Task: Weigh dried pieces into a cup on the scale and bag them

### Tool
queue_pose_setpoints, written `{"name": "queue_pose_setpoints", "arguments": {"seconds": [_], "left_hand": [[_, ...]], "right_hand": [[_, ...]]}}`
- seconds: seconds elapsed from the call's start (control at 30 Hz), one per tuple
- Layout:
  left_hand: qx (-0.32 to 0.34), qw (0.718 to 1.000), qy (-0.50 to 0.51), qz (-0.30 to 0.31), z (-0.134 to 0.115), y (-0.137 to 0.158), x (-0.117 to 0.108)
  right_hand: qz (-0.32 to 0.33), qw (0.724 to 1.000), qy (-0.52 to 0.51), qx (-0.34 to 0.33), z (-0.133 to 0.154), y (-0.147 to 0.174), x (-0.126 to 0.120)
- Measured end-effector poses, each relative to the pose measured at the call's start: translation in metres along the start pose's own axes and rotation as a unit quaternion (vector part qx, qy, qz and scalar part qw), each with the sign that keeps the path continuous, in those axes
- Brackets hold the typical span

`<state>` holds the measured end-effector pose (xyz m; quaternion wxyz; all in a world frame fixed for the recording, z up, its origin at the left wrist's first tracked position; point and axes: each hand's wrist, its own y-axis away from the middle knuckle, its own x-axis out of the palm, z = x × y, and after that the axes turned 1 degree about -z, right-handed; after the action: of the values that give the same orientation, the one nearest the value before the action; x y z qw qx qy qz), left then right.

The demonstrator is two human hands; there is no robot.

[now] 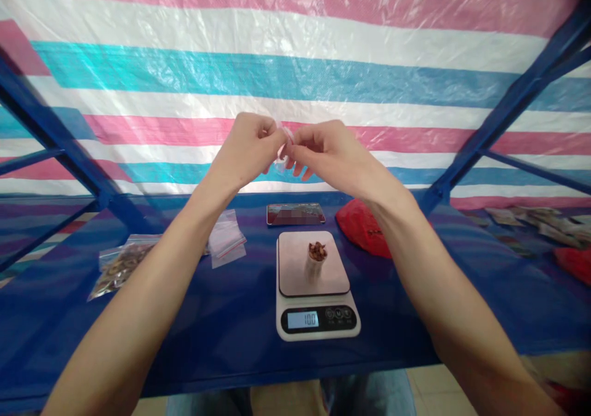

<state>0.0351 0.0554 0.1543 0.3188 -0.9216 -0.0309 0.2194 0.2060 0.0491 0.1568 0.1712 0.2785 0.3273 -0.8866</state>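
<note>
On the blue counter (221, 342), a white kitchen scale (272, 317) is placed nearest the front edge; "10.0" is shown on its lit display (302, 320), and one button is marked "M". A small cup (314, 273), filled to the brim with rough brown pieces (317, 252), is stood on the metal plate. At left, a filled clear bag (120, 268) is partly hidden by the left forearm (157, 274), with flat empty bags (226, 237) laid beyond; at right, a red bag (362, 228) with illegible dark marks is partly covered by the right forearm (429, 274). Behind the scale a phone (296, 214) is laid. Above, a small, crumpled transparent bag (281, 167) is pinched between the fingers of the left hand (253, 148) and right hand (335, 157), backed by a striped sheet (295, 40).
</note>
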Motion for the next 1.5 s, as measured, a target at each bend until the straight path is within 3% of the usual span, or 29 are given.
{"name": "queue_pose_setpoints", "arguments": {"seconds": [0.2,0.33,0.5,0.7,1.1,1.33,1.5], "left_hand": [[-0.009,0.994,-0.059,0.095,0.028,-0.004,-0.005],[-0.02,0.981,-0.06,0.183,0.039,-0.008,-0.004],[-0.03,0.97,-0.034,0.239,0.042,-0.011,-0.01],[-0.013,0.971,-0.001,0.238,0.041,-0.008,-0.003],[-0.007,0.951,-0.028,0.307,0.043,-0.009,-0.016],[-0.013,0.947,0.015,0.322,0.042,-0.006,-0.003],[-0.037,0.944,0.04,0.326,0.044,-0.008,-0.002]], "right_hand": [[0.062,0.994,-0.066,0.062,-0.029,-0.005,0.013],[0.092,0.993,-0.058,0.052,-0.037,-0.007,0.019],[0.11,0.988,-0.092,0.052,-0.045,-0.012,0.018],[0.145,0.973,-0.165,0.076,-0.057,-0.015,0.012],[0.13,0.982,-0.122,0.059,-0.071,-0.011,0.008],[0.15,0.981,-0.107,0.059,-0.064,-0.011,0.01],[0.144,0.966,-0.197,0.081,-0.068,-0.013,0.008]]}}
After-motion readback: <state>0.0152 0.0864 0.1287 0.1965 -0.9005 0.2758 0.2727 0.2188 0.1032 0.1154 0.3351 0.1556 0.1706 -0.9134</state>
